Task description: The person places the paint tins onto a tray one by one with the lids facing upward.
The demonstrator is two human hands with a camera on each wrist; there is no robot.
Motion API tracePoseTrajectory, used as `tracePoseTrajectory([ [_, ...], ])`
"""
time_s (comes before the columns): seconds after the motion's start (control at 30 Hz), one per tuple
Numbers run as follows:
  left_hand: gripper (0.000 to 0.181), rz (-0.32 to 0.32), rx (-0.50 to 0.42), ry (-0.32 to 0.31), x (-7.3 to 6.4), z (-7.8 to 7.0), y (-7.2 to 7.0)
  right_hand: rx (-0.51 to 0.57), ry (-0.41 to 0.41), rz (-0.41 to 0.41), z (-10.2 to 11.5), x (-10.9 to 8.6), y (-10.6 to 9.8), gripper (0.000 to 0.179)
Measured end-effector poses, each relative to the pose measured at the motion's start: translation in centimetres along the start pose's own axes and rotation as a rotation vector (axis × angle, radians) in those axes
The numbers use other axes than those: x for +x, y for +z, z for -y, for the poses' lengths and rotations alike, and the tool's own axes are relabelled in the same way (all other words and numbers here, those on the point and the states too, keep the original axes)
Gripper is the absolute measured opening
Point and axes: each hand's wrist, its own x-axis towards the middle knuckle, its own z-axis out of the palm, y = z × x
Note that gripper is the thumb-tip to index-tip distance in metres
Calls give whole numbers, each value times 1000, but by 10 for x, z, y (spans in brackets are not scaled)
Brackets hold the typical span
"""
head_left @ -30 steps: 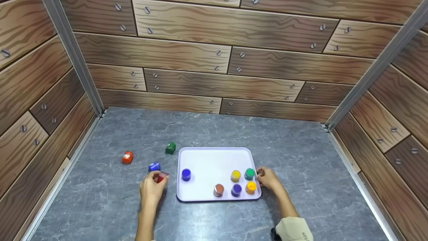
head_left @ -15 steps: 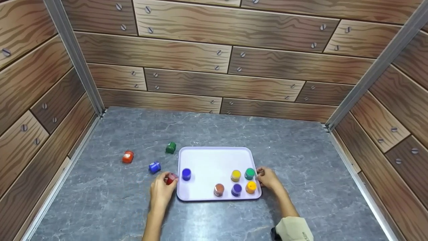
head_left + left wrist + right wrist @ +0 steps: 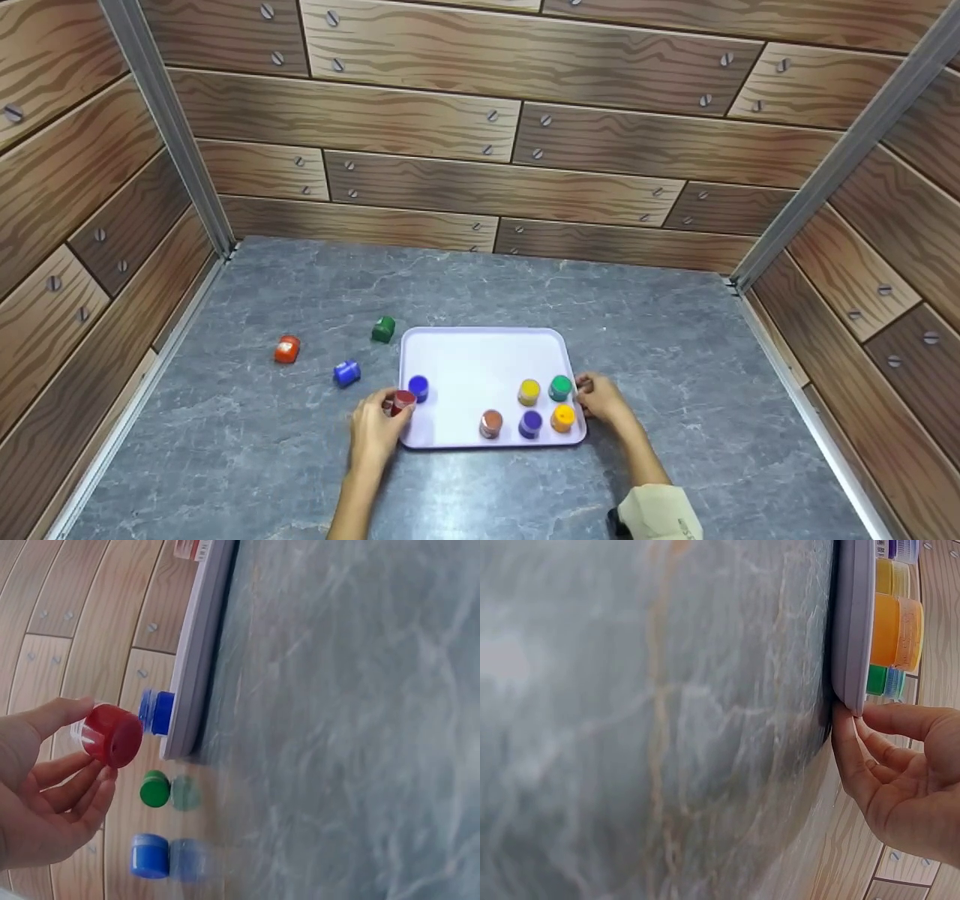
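Note:
My left hand (image 3: 376, 431) pinches a small red paint jar (image 3: 112, 736) between thumb and fingers. In the head view this jar overlaps the left rim of the lilac tray (image 3: 465, 367), just in front of an upright blue jar (image 3: 418, 388). My right hand (image 3: 911, 772) grips the tray's right edge, thumb at the rim and fingers low beside it. Near that hand, a green jar (image 3: 560, 387), a yellow jar (image 3: 529, 392), an orange jar (image 3: 563, 418), a purple jar (image 3: 530, 424) and a brown jar (image 3: 491, 424) stand on the tray.
Left of the tray, a dark green jar (image 3: 383, 329), a blue jar (image 3: 346, 373) and an orange-red jar (image 3: 286, 349) lie on the grey marbled table (image 3: 225, 450). Wood-patterned walls (image 3: 420, 127) enclose the back and both sides.
My left hand has carried the red jar rightward from beside the loose blue jar to the tray's left rim. The right hand keeps its place at the tray.

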Motion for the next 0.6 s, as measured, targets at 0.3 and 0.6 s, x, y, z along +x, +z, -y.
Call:
tracePoseTrajectory([
  [0.3, 27, 32, -32, 1, -4, 2, 9, -22, 132, -46, -24, 13, 3, 23],
  [0.6, 27, 76, -18, 30, -5, 4, 17, -80, 209, -94, 111, -39, 9, 23],
])
